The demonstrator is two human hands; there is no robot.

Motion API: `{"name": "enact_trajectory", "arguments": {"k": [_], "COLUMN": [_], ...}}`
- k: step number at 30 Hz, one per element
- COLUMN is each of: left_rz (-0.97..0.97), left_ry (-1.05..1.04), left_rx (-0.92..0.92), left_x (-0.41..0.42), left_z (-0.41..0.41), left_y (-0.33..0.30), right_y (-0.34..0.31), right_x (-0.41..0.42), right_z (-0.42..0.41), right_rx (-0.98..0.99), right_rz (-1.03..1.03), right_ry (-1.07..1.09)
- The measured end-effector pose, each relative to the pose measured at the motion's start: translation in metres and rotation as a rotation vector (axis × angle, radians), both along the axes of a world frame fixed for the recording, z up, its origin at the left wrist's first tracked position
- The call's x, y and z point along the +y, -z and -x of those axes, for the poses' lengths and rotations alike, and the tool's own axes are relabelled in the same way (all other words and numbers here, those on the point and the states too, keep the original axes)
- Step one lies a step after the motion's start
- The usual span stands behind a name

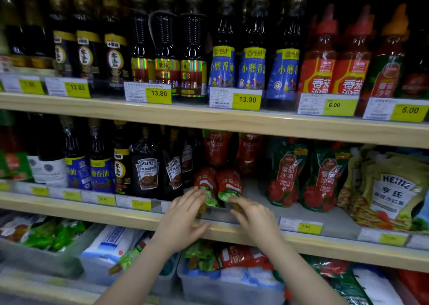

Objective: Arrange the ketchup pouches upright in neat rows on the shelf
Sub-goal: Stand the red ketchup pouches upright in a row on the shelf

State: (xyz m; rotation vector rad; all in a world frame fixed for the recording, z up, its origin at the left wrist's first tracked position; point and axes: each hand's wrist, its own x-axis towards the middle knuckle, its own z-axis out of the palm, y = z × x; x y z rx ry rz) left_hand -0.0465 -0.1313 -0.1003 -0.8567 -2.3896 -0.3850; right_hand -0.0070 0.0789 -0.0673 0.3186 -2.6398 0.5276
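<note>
Setting: a shop shelf (255, 234) with a pale wooden front edge, seen from the head camera; a further shelf runs above it and bins of packets lie below.
Left hand (183, 214): reaches onto the middle shelf, fingers spread and laid against the lower end of the left ketchup pouch (205, 184); the thumb rests at the shelf's front edge.
Left grip: released; the fingers touch the pouch but do not close round it.
Right hand (254, 215): reaches in beside the left hand, fingertips on the green lower edge of the right ketchup pouch (229, 185).
Right grip: fingers curled lightly on the pouch edge; whether they pinch it, I cannot tell.
Ketchup pouches in hand: two small red pouches, side by side and touching, at the front of the middle shelf, both leaning rather than upright.
Rear pouches (217, 148): two more red pouches stand behind the pair, deeper on the same shelf.
Large tomato ketchup pouches (286, 174): two green-and-red pouches stand upright to the right, apart from the small pair, with bare shelf between.
Heinz pouches (148, 165): dark pepper-sauce pouches stand just left of the small pair.
Yellow Heinz bags (390, 188): slumped at the far right of the shelf.
Price tags (310, 228): yellow labels line the shelf edge.
Upper shelf: dark sauce bottles, blue-labelled sesame oil bottles (222, 49) and red ketchup bottles (320, 61).
</note>
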Motion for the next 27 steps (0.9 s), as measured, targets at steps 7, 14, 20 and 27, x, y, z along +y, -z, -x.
{"name": "enact_trajectory", "arguments": {"k": [7,14,20,27], "left_rz": [-0.010,-0.178,-0.146,-0.132], "left_ry": [0.109,0.280,0.507,0.509], "left_rx": [-0.070,-0.041,-0.378,-0.443], "left_x": [-0.008,-0.003,0.038,0.059], "left_z": [0.005,0.012,0.028,0.039], "left_y": [-0.005,-0.025,-0.060,-0.069], "right_y": [-0.034,-0.040,-0.085,-0.079], "right_x": [0.011,0.003,-0.006,-0.003], "right_z": [-0.021,-0.049,-0.060,-0.049], "right_rx": [-0.070,-0.086,-0.059,0.066], "right_rz": [0.017,0.148,0.260,0.608], "right_ry": [-0.003,0.037,0.029,0.107]}}
